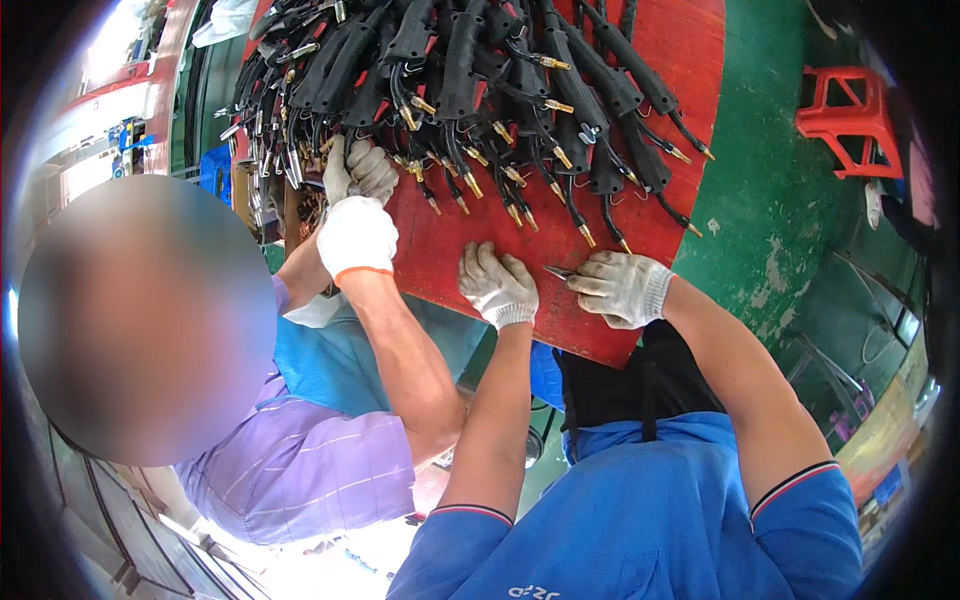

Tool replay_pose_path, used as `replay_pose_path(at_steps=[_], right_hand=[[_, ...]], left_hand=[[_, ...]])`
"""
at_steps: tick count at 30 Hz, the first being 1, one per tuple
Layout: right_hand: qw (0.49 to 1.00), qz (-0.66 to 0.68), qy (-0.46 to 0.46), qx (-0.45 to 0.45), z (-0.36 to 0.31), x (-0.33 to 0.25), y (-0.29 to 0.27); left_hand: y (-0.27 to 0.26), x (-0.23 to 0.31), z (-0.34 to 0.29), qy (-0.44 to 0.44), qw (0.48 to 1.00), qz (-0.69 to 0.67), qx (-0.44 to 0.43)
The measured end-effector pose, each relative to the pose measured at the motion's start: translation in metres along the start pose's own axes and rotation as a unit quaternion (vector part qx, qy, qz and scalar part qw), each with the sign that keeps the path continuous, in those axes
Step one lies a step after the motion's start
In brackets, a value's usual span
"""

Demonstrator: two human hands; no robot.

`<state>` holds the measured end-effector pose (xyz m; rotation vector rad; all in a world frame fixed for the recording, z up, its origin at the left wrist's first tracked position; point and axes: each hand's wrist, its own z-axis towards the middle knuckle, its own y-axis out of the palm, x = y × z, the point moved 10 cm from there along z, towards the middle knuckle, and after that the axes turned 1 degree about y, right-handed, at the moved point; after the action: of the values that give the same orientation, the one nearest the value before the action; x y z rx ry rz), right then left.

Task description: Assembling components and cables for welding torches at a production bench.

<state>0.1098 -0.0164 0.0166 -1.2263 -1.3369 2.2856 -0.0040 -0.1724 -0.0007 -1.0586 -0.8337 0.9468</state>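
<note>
My left hand (498, 286), in a soiled white knit glove, lies flat near the front of the red tabletop (440, 250) with its fingers stretched out and nothing in them. To its right, my gloved right hand (622, 290) is closed around a small pointed dark metal tool (560, 272). The tip points left toward my left hand; the rest is hidden in my fingers. Beyond both hands, many black welding torches (462, 70) are heaped, with red triggers, bent necks and brass-coloured ends toward me. Neither hand touches them.
At my left, a co-worker in a purple shirt (310, 470) has gloved hands (358, 235) at the heap's near left edge. A red plastic stool (850, 120) stands on the green floor (765, 200) at the right. The tabletop's front corner is close to my body.
</note>
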Motion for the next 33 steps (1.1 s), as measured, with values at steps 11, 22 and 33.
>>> replay_pose_path(at_steps=[11,22,33], right_hand=[[1.000,-0.003,-0.004,-0.007,-0.003,0.001,0.002],[0.956,-0.059,0.249,0.144,-0.007,-0.028,0.015],[0.999,0.035,-0.003,0.036,-0.007,-0.031,0.031]], left_hand=[[0.002,0.000,0.001,-0.015,1.000,-0.004,-0.024],[0.001,0.003,0.004,-0.002,1.000,0.008,-0.018],[0.004,-0.002,-0.002,-0.005,0.999,0.028,-0.027]])
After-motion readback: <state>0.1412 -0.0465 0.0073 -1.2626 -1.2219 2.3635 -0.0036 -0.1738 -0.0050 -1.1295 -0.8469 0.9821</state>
